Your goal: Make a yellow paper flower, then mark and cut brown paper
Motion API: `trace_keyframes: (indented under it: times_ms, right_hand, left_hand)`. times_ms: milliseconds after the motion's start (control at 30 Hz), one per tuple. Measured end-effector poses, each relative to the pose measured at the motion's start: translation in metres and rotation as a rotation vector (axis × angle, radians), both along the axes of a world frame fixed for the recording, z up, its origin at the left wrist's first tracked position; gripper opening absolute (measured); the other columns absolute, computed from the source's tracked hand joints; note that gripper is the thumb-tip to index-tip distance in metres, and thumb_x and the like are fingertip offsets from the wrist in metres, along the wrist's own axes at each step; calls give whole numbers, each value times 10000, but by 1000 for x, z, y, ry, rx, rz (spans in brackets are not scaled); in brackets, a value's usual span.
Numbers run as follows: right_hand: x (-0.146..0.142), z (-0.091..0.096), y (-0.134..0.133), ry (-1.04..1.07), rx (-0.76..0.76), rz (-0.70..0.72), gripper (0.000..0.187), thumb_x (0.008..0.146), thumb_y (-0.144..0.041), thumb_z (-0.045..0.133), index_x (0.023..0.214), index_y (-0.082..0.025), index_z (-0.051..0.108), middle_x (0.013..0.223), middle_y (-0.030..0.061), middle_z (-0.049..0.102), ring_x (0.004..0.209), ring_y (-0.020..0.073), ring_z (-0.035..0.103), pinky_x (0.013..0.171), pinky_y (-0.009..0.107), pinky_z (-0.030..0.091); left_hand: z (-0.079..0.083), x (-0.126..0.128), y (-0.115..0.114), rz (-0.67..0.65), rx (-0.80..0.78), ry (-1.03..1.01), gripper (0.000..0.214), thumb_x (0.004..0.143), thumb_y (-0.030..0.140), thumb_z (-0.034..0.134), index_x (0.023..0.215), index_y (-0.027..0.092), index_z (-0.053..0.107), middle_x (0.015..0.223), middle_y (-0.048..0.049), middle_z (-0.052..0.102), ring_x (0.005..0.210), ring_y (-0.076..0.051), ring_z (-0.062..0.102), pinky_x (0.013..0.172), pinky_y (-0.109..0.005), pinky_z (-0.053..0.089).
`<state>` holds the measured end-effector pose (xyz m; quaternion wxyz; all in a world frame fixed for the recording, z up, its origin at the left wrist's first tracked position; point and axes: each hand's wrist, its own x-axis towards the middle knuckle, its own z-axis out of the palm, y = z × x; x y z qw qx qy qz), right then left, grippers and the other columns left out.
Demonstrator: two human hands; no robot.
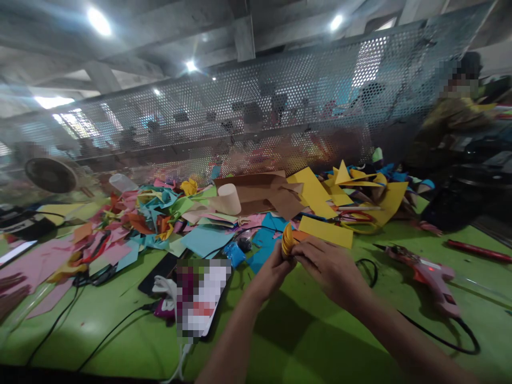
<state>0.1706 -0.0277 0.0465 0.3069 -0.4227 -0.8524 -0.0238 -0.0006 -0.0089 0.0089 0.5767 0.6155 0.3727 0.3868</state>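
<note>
Head-cam view, bare-handed person working at a bright green table [120, 325]. Ctr: the L hand [276, 266] is closed round a small yellow folded paper pc [287, 241], held up over the table w/ its ridged layers showing above the fingers. The R hand [330, 264] comes in from the R, fingers bent close together, tips at the pc's R edge; can't tell if they pinch it or just touch. An orange paper pc [301, 234] shows just behind the R fingers; can't tell if it's held.

Beyond the hands: flat yellow sheet [328, 232], blue paper [266, 233], scissors [356, 215] w/ red handles, brown paper [256, 198] and a pale cylinder [229, 199] nr it. Far L: a big heap of multicol. paper scraps [128, 224].

R side: pink glue gun [434, 277], nozzle pointing L, black cord curling nr the table's front; a red pen-like tool [478, 250] beyond it.

L of the arms: a partly pixelated white item [218, 288], white cable [165, 287], dark flat device [158, 273]. L edge: another person's hand [12, 288], blurred.

Bg: perforated metal screen [240, 117], round fan [51, 175] at L, seated person [448, 117] at far R, ceiling lights [99, 21] above
</note>
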Motion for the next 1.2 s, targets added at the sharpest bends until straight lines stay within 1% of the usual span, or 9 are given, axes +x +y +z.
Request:
trace_keyframes:
  times_ms: [200,333,433,500,600,800,967,1100,1200]
  right_hand:
    - [1,-3,0,87,32,25,111,953,-176,532,966,-193,641,927,55,698,798,194,670,725,303,495]
    - [1,-5,0,99,59,38,129,950,-153,519,961,-190,643,919,58,704,781,197,675,691,302,498]
    - [0,-6,0,92,71,47,140,955,-159,509,931,-185,644,895,64,704,763,200,676,669,301,502]
    - [0,-8,0,116,64,63,137,958,-165,513,951,-186,648,902,65,707,772,196,679,682,297,510]
    - [2,-9,1,173,30,80,141,954,-164,531,1007,-197,658,935,61,712,809,188,681,727,294,523]
    - [9,-8,0,245,37,53,159,949,-170,544,1022,-197,682,943,74,708,832,195,682,716,296,530]
    - [9,-8,-3,248,34,68,183,958,-175,528,1033,-205,692,925,65,712,807,184,686,703,289,535]
    - [5,-8,-4,228,30,94,197,963,-172,515,1048,-208,689,946,66,720,810,182,689,714,296,543]
    - [3,-8,-5,204,19,85,203,959,-161,513,1042,-213,691,954,66,727,814,184,692,719,304,548]
  left_hand:
    - [-1,-3,-1,-12,-56,-115,418,829,275,611,1236,215,540,1199,-39,578,1163,-229,477,1037,-340,367]
    - [3,-3,-3,14,-72,-137,479,888,441,587,1309,222,526,1242,-59,566,1137,-215,493,988,-307,388]
    - [7,-1,-5,90,-105,-112,519,878,554,570,1262,205,566,1059,-46,586,928,-177,510,828,-271,420]
    - [6,0,-4,120,-106,-134,517,867,554,586,1232,188,575,878,-11,545,772,-144,455,719,-248,396]
    - [1,1,-2,112,-85,-205,480,878,516,584,1218,178,567,749,26,460,669,-122,373,635,-231,344]
    - [-3,-1,-1,116,-118,-257,386,865,494,604,1097,186,609,817,4,511,690,-117,410,672,-220,374]
    - [-5,-1,-1,117,-155,-272,399,836,523,630,1053,189,615,850,-3,535,716,-119,441,721,-229,396]
    - [-6,-1,0,94,-141,-268,395,830,535,631,1016,186,611,807,11,507,697,-120,413,688,-233,373]
    - [-6,-1,0,88,-132,-258,400,836,531,625,1041,188,606,800,18,495,691,-117,403,675,-234,359]
